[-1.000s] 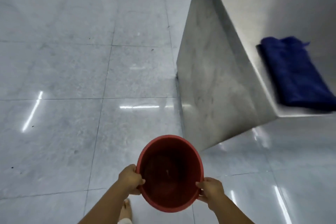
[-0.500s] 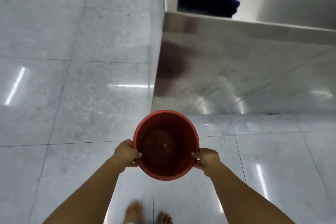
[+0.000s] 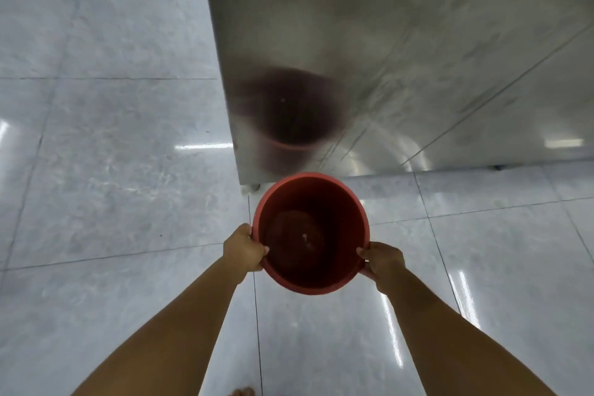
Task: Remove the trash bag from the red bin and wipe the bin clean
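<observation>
The red bin (image 3: 310,231) is a round plastic bucket, held upright above the tiled floor in the lower middle of the head view. No bag lines it; its dark inside shows a small white speck at the bottom. My left hand (image 3: 245,247) grips the rim on the left side, thumb inside the edge. My right hand (image 3: 382,259) grips the rim on the right side the same way. Both arms stretch forward from the bottom of the view.
A tall shiny steel cabinet side (image 3: 401,51) stands right behind the bin and mirrors it as a dark red blur. Its small foot (image 3: 255,186) touches the grey marble tile floor (image 3: 106,170). Toes (image 3: 242,391) show at the bottom edge.
The view has swung closer to the steel cabinet and tilted down. The blue cloth on top has left the view. The bin stays gripped in both hands, now near the cabinet's base.
</observation>
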`<state>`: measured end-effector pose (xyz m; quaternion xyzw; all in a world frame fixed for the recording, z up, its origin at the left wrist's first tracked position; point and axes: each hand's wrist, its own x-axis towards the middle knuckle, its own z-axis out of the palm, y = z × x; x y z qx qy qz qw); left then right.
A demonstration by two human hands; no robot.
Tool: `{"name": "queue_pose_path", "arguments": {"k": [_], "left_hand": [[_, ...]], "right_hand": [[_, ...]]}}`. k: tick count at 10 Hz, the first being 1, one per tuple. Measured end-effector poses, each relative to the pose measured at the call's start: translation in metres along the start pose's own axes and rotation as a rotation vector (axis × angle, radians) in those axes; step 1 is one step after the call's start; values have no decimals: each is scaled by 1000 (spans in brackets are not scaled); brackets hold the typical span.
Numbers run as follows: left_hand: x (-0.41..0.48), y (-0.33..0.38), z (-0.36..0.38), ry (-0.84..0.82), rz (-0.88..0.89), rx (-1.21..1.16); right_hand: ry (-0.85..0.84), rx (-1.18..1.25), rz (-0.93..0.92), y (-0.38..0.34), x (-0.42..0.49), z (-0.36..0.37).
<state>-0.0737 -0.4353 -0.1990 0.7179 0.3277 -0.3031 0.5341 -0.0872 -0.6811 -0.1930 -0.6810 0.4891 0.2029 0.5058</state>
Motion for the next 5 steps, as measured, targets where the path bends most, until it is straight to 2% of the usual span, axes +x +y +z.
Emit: {"name": "queue_pose_path", "arguments": {"k": [2, 3, 4, 5], "left_hand": [[20, -11, 20, -10, -7, 53], [20, -15, 22, -14, -13, 88], [17, -17, 24, -88, -18, 128], [6, -12, 19, -174, -35, 155]], "right_hand": [[38, 15, -12, 18, 24, 1], [1, 124, -2, 25, 25, -1], [-90, 216, 6, 24, 22, -4], [-113, 210, 12, 17, 11, -1]]}}
